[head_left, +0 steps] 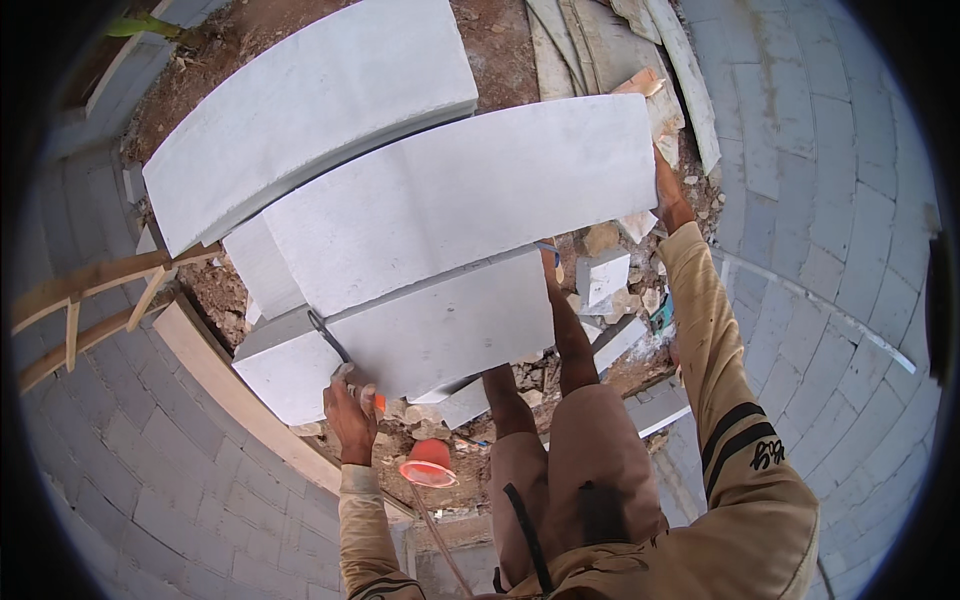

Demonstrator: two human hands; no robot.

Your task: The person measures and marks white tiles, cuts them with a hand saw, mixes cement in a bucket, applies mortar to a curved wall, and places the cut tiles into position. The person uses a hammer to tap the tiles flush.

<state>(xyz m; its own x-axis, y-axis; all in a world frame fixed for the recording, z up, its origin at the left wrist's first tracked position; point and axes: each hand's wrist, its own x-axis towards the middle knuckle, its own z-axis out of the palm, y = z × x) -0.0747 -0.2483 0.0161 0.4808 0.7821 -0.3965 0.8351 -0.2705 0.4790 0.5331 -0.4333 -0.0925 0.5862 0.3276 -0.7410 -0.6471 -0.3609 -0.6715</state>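
My left hand (350,418) is closed round the handle of a dark metal tool with a curved tip (330,337). Its tip reaches the near left edge of the white blocks, and a bit of orange shows beside my fingers. A long, smooth white block (470,190) lies across the middle, overlapping other blocks. My right hand (673,190) grips this block's right end; some of its fingers are hidden behind the edge. Nearer to me lies another white block (450,325), with a further white piece (285,385) at its left.
A large white block (320,105) lies at the far left. Broken block pieces (603,275) and rubble are by my legs. An orange-red bucket (430,464) stands below the blocks. Boards (590,45) lie far right; a wooden frame (95,290) is at left. Grey block walls (800,130) surround the place.
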